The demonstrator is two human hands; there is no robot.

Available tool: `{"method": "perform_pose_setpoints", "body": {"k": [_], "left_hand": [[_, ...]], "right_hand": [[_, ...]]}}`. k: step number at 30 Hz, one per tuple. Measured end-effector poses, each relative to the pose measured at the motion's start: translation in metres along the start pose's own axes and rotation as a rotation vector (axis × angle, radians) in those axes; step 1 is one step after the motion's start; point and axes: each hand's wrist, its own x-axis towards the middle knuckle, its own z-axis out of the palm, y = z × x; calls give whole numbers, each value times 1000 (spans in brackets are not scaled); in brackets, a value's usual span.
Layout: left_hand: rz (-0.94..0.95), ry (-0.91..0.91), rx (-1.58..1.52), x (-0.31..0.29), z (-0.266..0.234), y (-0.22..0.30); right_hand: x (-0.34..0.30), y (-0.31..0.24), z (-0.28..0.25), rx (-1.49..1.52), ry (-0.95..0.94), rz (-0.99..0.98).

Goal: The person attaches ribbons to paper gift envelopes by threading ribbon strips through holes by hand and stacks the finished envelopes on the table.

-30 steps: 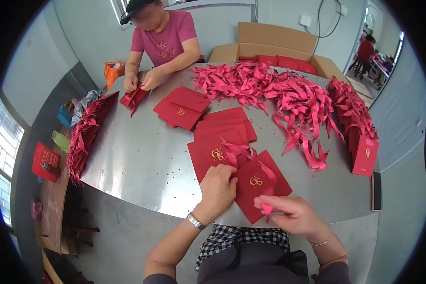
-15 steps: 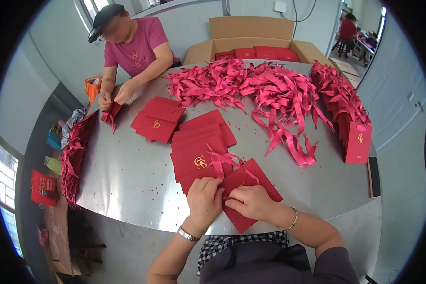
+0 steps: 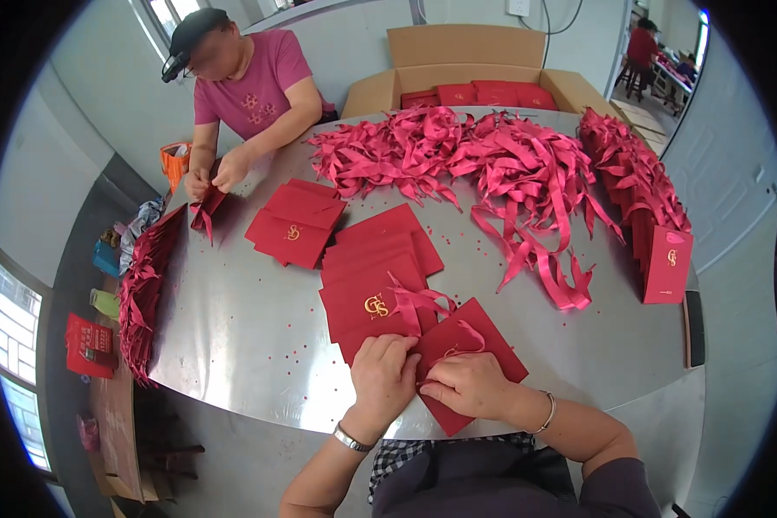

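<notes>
A flat red paper gift bag (image 3: 498, 341) lies at a slant by the table's near edge, under both my hands. My left hand (image 3: 383, 375) is closed at its left edge, the fingertips gripping the bag's side. A pink ribbon (image 3: 469, 331) comes out of the bag's face and curves down to my right hand (image 3: 470, 382). Thumb and forefinger of that hand are pinched together over the bag; what lies between them is mostly hidden. Just beyond, a stack of similar bags (image 3: 354, 304) has a loose pink ribbon (image 3: 420, 300) on top.
Heaps of pink ribbons (image 3: 527, 173) cover the far side. Rows of ribboned bags stand along the right (image 3: 667, 263) and left (image 3: 142, 298) edges. Another bag pile (image 3: 295, 226) lies near a co-worker (image 3: 252, 95) handling a bag. A cardboard box (image 3: 466, 50) stands behind; a phone (image 3: 694, 328) lies at right.
The whole view has shifted slightly. More of the ribbon's loop shows on the bag above my right hand. Both hands keep almost the same place on the bag.
</notes>
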Motion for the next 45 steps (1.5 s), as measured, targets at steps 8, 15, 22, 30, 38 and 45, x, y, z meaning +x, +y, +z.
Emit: {"method": "perform_pose_setpoints", "body": {"k": [8, 15, 22, 30, 38, 45], "left_hand": [[11, 6, 0, 0, 0, -2], [20, 13, 1, 2, 0, -2], [46, 20, 24, -2, 1, -1], [44, 14, 18, -1, 0, -2], [9, -13, 7, 1, -2, -2], [19, -4, -28, 3, -2, -2]], "right_hand": [[1, 0, 3, -11, 11, -11], [1, 1, 3, -21, 19, -9], [-2, 0, 3, -49, 15, -7], [-1, -1, 3, -62, 6, -15], [2, -2, 0, -58, 34, -68], [1, -4, -3, -84, 25, -78]]}}
